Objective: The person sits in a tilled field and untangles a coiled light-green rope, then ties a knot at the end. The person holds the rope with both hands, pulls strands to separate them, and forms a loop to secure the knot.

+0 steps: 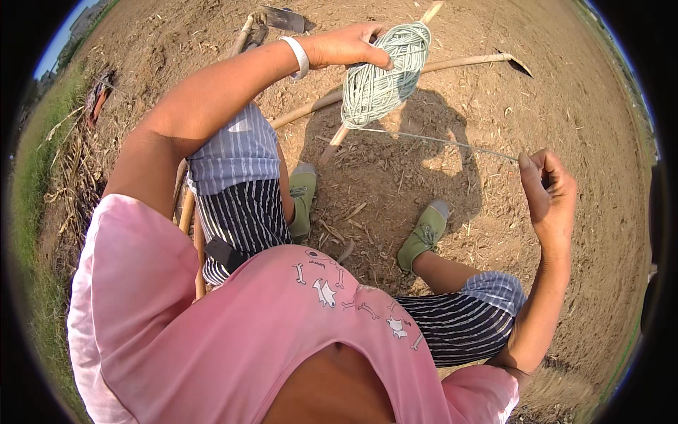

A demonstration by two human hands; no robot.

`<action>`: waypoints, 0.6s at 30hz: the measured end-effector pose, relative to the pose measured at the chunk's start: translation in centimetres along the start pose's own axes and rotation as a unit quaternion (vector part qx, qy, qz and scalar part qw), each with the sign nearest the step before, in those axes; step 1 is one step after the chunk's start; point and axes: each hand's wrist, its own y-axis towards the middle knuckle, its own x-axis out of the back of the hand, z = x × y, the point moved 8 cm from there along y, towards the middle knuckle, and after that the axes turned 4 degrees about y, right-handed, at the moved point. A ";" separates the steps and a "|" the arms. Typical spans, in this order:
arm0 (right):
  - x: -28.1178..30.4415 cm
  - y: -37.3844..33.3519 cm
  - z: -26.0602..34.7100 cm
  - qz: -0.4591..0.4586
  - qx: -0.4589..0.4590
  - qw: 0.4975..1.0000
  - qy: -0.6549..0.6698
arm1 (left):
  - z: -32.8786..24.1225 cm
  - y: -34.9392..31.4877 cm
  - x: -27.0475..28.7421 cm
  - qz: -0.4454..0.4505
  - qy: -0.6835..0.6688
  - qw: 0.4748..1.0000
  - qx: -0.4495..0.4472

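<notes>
My left hand [353, 46] grips a thick bundle of pale green cord [388, 74] wound around a wooden stick [334, 145]. The stick slants, its upper end pointing away to the right and its lower end toward my feet. From the bottom of the bundle a single strand [438, 140] runs taut to the right. My right hand [549, 187] pinches that strand between thumb and fingers, well apart from the bundle. The strand beyond my right hand cannot be made out.
A long-handled hoe [466, 63] lies on the bare soil behind the bundle. Another tool with a flat metal blade [284, 19] rests at the far left. My green shoes [426, 233] stand apart on dirt with dry stalk bits. Grass [42, 205] borders the left side.
</notes>
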 end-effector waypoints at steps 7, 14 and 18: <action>0.8 1.5 -2.8 -0.047 0.009 0.997 -0.053 | -1.5 0.1 -1.6 0.027 0.085 0.993 -0.082; -0.5 1.2 0.6 -0.030 0.068 0.993 -0.087 | -3.8 -2.2 -7.2 0.132 0.216 0.963 -0.096; -1.2 2.2 0.5 -0.008 0.069 0.994 -0.088 | -7.1 -4.3 -9.1 0.151 0.253 0.930 -0.220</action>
